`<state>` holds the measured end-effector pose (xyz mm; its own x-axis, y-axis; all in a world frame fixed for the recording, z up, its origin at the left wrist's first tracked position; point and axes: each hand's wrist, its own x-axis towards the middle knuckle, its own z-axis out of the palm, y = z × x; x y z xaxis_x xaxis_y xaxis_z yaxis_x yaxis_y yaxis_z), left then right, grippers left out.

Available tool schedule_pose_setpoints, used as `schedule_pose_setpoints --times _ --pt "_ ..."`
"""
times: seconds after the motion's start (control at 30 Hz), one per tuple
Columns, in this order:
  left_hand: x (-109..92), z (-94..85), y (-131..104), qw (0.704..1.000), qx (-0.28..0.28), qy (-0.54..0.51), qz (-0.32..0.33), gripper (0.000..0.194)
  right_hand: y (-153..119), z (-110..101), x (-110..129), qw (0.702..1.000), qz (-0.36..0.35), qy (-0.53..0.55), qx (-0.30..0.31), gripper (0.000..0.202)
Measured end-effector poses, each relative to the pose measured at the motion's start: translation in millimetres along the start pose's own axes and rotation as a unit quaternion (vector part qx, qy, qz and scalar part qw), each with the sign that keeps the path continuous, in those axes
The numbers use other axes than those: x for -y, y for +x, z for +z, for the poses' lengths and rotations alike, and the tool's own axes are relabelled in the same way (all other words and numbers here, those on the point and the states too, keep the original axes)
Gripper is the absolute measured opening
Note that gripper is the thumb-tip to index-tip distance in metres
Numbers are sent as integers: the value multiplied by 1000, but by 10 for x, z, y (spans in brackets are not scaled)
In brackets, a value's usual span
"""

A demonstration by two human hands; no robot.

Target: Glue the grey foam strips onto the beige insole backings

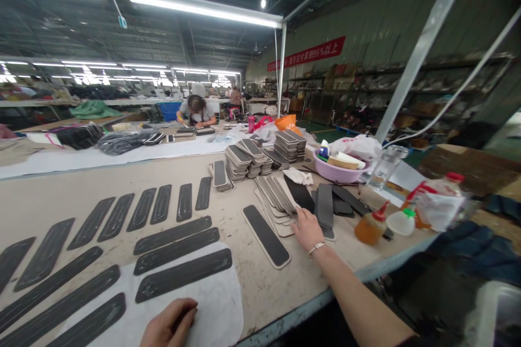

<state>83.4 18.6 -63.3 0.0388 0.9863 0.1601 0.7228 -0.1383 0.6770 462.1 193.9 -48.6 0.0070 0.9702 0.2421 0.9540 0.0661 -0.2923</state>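
Observation:
Beside a fanned stack of light-edged strips (274, 195), my right hand (307, 230) rests with its fingers on the stack's right edge. My left hand (173, 322) is at the bottom, over white paper (215, 303), its fingers curled together; what they hold, if anything, is hidden. One dark strip with a pale border (266, 236) lies left of my right hand. Many dark strips with a glossy, wet-looking surface (183, 276) lie in rows on the left half of the table. Dark plain strips (324, 206) lie just beyond my right hand.
Stacked strips (238, 160) stand farther back. To the right are a purple basin (340, 172), a clear jar (385, 168), an amber bottle with a red tip (371, 227) and a green-capped bottle (402, 222). Across the table, a person (197, 108) leans over work. A metal post (423, 49) rises at right.

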Motion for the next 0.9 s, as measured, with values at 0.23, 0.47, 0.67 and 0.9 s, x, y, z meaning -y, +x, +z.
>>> schedule_pose_setpoints --times 0.23,0.47,0.67,0.9 --pt "-36 -9 10 1000 13 -8 -4 20 289 2 -259 999 -26 -15 15 29" --pt "-11 -94 1 999 -19 19 -20 21 45 -237 -76 995 -36 85 -45 32" --pt "233 -550 10 977 -83 163 -109 19 -774 -339 342 931 -276 224 -81 29" --pt "317 -727 14 966 -97 188 -149 19 -1297 -81 429 860 -501 88 45 58"
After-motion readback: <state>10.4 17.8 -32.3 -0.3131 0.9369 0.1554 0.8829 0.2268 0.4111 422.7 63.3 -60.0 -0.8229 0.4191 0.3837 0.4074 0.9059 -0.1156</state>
